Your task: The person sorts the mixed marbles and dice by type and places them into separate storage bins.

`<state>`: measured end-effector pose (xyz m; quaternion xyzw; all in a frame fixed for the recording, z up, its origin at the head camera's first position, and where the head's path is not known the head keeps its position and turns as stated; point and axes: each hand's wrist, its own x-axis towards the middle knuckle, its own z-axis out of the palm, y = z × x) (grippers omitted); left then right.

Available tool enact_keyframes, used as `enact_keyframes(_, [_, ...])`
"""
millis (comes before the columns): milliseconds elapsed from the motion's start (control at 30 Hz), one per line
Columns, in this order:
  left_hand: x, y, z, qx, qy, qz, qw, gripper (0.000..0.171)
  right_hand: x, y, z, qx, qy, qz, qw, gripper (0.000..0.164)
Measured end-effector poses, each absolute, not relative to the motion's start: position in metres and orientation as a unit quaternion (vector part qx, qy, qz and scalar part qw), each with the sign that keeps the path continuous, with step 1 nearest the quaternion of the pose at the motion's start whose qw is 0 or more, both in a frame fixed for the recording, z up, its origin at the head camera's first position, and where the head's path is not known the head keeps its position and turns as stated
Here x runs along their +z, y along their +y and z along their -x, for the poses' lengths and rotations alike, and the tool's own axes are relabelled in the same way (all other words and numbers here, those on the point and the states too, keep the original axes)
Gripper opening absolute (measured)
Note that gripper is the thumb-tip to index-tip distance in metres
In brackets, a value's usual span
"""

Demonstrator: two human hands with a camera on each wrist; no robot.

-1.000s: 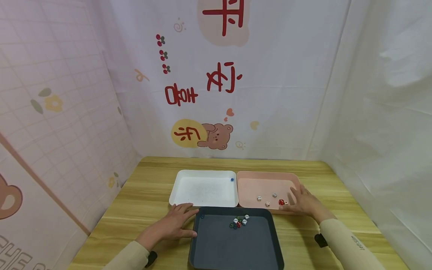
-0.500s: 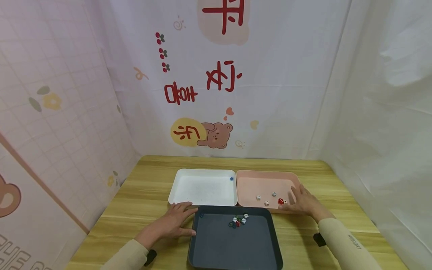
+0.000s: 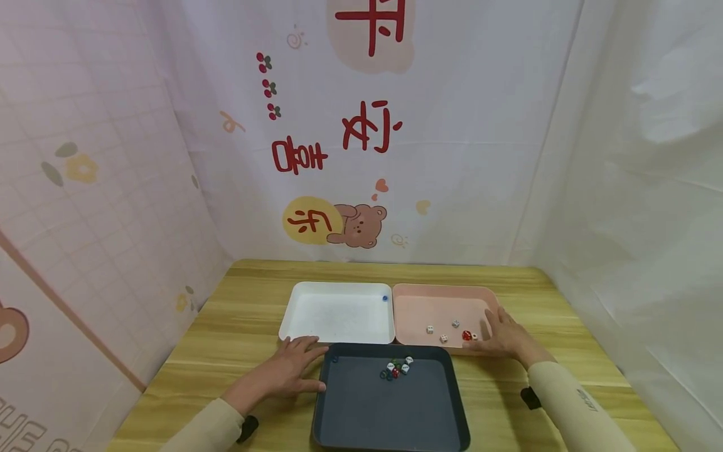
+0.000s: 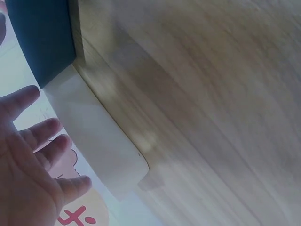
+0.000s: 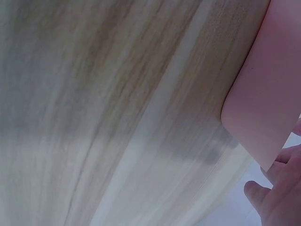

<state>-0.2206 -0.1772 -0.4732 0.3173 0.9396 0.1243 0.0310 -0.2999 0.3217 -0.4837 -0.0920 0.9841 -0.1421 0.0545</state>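
My left hand [image 3: 290,367] lies at the left rim of the dark grey tray [image 3: 390,414], fingers spread and relaxed, holding nothing. In the left wrist view its fingers [image 4: 49,155] are loosely extended beside the white tray [image 4: 94,127]. My right hand [image 3: 505,336] reaches over the right rim of the pink tray [image 3: 435,301], fingers spread, with the thumb close to a red die [image 3: 466,336]. Several white dice [image 3: 444,339] lie near that hand in the pink tray. A cluster of mixed dice [image 3: 396,373], white, red and dark green, sits in the grey tray.
One small blue die [image 3: 385,298] lies at the right side of the white tray. A dark die [image 3: 334,359] rests in the grey tray's far left corner. All three trays stand close together on the wood-grain table [image 3: 260,295], with printed cloth [image 3: 469,125] hanging behind and at both sides.
The head view shifts slightly, so everything slides a little left and up. Both hands and the dice keep their places relative to the trays.
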Motion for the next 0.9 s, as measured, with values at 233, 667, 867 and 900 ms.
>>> enact_keyframes(233, [-0.464, -0.176, 0.227, 0.108, 0.933, -0.342, -0.042, 0.058, -0.483, 0.321, 0.301, -0.15, 0.983, 0.094, 0.054, 0.116])
enact_keyframes(667, [-0.46, -0.149, 0.246, -0.031, 0.914, -0.394, -0.095, 0.037, -0.482, 0.322, 0.299, -0.153, 0.982, 0.094, 0.06, 0.116])
enact_keyframes(867, [-0.458, -0.137, 0.252, -0.096, 0.909, -0.395, -0.089, 0.028, -0.482, 0.321, 0.298, -0.149, 0.982, 0.09, 0.066, 0.116])
enact_keyframes(900, [-0.458, -0.135, 0.253, -0.103, 0.909, -0.395, -0.088, 0.026, -0.481, 0.32, 0.298, -0.15, 0.982, 0.09, 0.066, 0.116])
